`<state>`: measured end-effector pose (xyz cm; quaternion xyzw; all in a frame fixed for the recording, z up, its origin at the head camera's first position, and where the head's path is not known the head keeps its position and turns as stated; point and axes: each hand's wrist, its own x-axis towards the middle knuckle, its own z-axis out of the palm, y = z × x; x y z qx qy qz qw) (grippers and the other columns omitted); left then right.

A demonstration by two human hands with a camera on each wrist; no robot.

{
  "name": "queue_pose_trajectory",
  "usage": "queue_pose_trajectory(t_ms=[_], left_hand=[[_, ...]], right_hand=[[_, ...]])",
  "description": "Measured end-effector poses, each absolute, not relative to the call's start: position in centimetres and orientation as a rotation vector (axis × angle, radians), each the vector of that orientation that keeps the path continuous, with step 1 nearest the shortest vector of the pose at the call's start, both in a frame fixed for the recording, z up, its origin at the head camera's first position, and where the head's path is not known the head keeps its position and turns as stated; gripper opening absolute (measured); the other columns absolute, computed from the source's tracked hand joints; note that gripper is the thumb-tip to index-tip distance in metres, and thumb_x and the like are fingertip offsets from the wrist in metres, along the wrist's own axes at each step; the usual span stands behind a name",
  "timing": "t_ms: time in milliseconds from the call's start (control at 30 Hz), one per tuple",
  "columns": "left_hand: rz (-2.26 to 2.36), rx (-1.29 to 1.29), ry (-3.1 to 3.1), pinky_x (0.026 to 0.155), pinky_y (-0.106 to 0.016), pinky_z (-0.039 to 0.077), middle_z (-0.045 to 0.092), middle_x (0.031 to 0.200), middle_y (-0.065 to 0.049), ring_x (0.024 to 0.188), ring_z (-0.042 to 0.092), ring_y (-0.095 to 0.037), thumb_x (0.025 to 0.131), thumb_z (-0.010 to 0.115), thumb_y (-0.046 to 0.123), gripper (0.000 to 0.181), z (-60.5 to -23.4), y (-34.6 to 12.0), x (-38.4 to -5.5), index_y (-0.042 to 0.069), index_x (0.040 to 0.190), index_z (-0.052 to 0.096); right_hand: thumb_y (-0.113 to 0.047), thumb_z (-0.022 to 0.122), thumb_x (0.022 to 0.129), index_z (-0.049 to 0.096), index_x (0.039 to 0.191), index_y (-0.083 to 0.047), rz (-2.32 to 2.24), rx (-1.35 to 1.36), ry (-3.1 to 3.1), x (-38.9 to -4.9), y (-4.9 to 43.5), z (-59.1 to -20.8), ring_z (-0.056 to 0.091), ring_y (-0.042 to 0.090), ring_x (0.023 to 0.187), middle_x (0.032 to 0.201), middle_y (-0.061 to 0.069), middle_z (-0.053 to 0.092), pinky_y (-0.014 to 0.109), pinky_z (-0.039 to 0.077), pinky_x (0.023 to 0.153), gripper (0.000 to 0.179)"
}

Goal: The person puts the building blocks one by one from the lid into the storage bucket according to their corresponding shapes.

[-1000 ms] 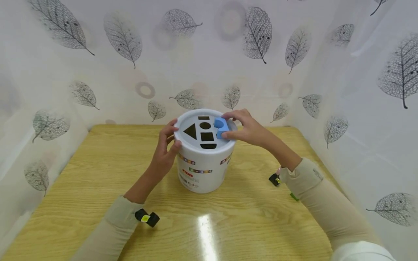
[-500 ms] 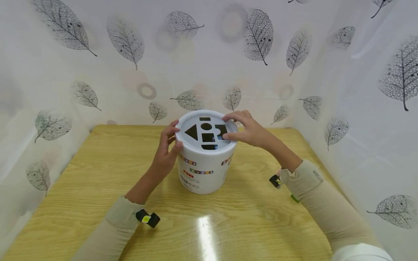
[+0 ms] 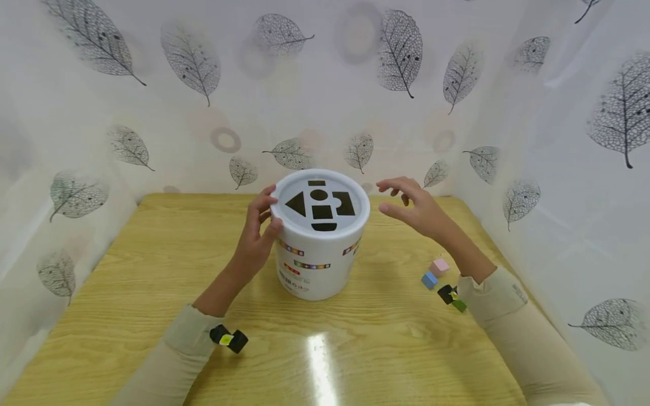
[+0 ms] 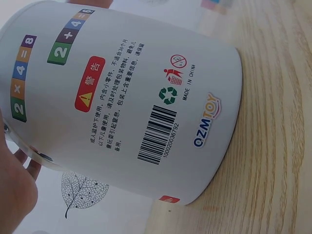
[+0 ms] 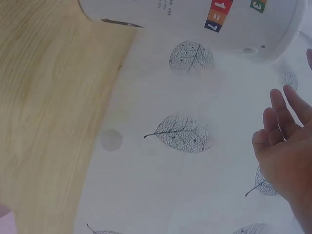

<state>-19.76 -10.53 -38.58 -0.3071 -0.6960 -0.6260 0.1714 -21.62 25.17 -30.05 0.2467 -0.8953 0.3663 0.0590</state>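
A white shape-sorter bucket (image 3: 315, 265) stands upright on the table. Triangle, circle, square and other cut-outs show dark in its lid (image 3: 298, 219). My left hand (image 3: 256, 234) grips the bucket's left side at the rim, fingertips over the edge and thumb at the front. In the left wrist view, printed sums and a barcode cover the bucket wall (image 4: 161, 83). Off to the right of the bucket, my right hand (image 3: 413, 206) hangs in the air, fingers loosely bent and holding nothing. Near the right wrist lie a pink block (image 3: 439, 267), a blue block (image 3: 429, 280) and a green block (image 3: 459, 305).
The wooden table (image 3: 386, 338) spreads around the bucket, with a light reflection at its front. A white leaf-print curtain (image 3: 315, 84) hangs behind and on both sides. Each wrist carries a black camera band, the left band (image 3: 228, 339) beside the sleeve cuff.
The blue notched block that my right hand held over the matching slot sank through the lid and is out of sight. My right hand then moved right, off the bucket, uncovering the table blocks.
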Motion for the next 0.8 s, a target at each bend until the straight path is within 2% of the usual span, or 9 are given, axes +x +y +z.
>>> queue_pose_trajectory(t_ms=[267, 500, 667, 800], left_hand=[[-1.774, -0.869, -1.979, 0.115, -0.053, 0.031, 0.023, 0.165, 0.001, 0.15, 0.026, -0.02, 0.105, 0.049, 0.042, 0.052, -38.6, -10.5, -19.7, 0.005, 0.139, 0.034], [-1.778, -0.855, -1.97, 0.116, -0.04, 0.031, 0.025, 0.165, -0.002, 0.149, 0.028, -0.021, 0.105, 0.049, 0.02, 0.039, -38.6, -10.5, -19.7, 0.003, 0.138, 0.036], [-1.774, -0.853, -1.977, 0.116, -0.043, 0.031, 0.025, 0.164, -0.001, 0.149, 0.028, -0.02, 0.104, 0.049, 0.016, 0.039, -38.5, -10.5, -19.6, 0.003, 0.138, 0.036], [-1.777, -0.858, -1.97, 0.116, -0.046, 0.031, 0.025, 0.165, -0.001, 0.149, 0.028, -0.02, 0.105, 0.049, 0.021, 0.04, -38.6, -10.5, -19.7, 0.003, 0.138, 0.036]], right_hand=[[-0.023, 0.065, 0.099, 0.055, 0.143, -0.018, 1.101, 0.653, -2.788, -20.2, 29.7, -32.3, 0.045, 0.016, 0.113, 0.138, 0.005, 0.055, 0.03, 0.04, 0.084, 0.046], [-0.022, 0.065, 0.099, 0.054, 0.144, -0.017, 1.073, 0.623, -2.85, -18.8, 32.9, -34.2, 0.044, 0.015, 0.112, 0.138, 0.008, 0.054, 0.025, 0.04, 0.082, 0.046], [-0.02, 0.066, 0.098, 0.056, 0.142, -0.015, 1.061, 0.586, -2.871, -17.9, 35.0, -35.8, 0.044, 0.009, 0.109, 0.136, 0.008, 0.056, 0.024, 0.041, 0.08, 0.045], [-0.022, 0.066, 0.098, 0.056, 0.141, -0.016, 1.041, 0.538, -2.923, -17.6, 36.7, -37.3, 0.043, 0.006, 0.107, 0.137, 0.009, 0.056, 0.024, 0.041, 0.081, 0.044]])
